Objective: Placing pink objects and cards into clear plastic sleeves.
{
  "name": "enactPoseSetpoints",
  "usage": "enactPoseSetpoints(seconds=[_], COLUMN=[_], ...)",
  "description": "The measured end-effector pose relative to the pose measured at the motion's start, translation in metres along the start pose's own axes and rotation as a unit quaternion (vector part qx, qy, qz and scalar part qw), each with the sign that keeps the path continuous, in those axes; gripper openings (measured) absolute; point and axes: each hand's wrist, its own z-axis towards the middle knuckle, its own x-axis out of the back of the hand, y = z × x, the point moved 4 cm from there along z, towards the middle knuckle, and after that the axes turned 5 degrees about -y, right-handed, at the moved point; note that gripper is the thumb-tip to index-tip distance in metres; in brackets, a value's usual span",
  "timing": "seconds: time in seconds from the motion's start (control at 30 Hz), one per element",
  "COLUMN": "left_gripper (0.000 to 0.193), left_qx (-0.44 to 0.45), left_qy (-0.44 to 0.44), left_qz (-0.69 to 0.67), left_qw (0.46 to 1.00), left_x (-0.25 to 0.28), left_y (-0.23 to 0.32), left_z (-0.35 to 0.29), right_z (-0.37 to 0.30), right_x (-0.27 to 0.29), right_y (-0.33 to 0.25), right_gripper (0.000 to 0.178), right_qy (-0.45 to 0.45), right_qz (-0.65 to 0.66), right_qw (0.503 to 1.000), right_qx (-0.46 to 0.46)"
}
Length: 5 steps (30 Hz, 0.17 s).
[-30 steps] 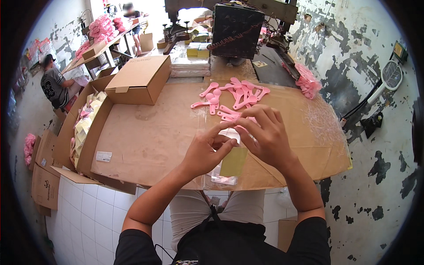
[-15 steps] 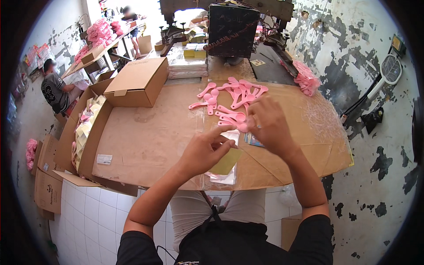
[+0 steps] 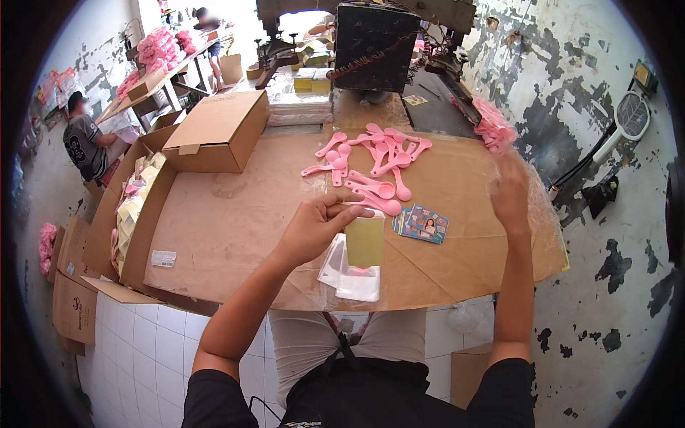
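My left hand [image 3: 317, 225] is closed, thumb and fingers pinching the top of a small clear plastic bag with an olive-yellow card [image 3: 364, 242] in it. Just below, white-looking clear plastic bags [image 3: 357, 285] lie in a loose pile. My right hand [image 3: 509, 196] is raised over the right side of the table, smeared by motion; its fingers cannot be made out. Ahead of my left hand lie pink measuring spoons [image 3: 382, 153] in a loose heap. A small fanned stack of blue printed cards [image 3: 426, 225] rests right of the bags.
A closed cardboard box [image 3: 217, 128] stands at the back left of the cardboard-covered table [image 3: 235, 228]. An open carton [image 3: 153, 207] of packed pieces flanks it. A black machine [image 3: 374, 50] stands behind, with pink packs [image 3: 494, 125] to its right. Two people [image 3: 89, 143] sit far left.
My right hand has swung away to the right from beside the spoons, uncovering the blue cards. My left hand has shifted slightly left, and the olive card now hangs straighter.
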Motion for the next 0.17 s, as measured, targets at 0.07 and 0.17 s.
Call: enactPoseSetpoints(seconds=[0.07, 0.17], left_gripper=[0.037, 0.037], left_qx=[0.004, 0.032], left_qy=[-0.012, -0.038], left_qz=[-0.023, 0.016], left_qw=[1.0, 0.999], left_x=[-0.001, -0.003], left_y=[0.0, -0.005], left_z=[0.008, 0.015], right_z=[0.0, 0.0], right_x=[-0.005, -0.023], right_y=[-0.015, 0.002], right_gripper=[0.051, 0.043], right_qy=[-0.235, -0.438], right_qz=[0.402, 0.665], right_qw=[0.883, 0.595], right_qx=[-0.058, -0.113])
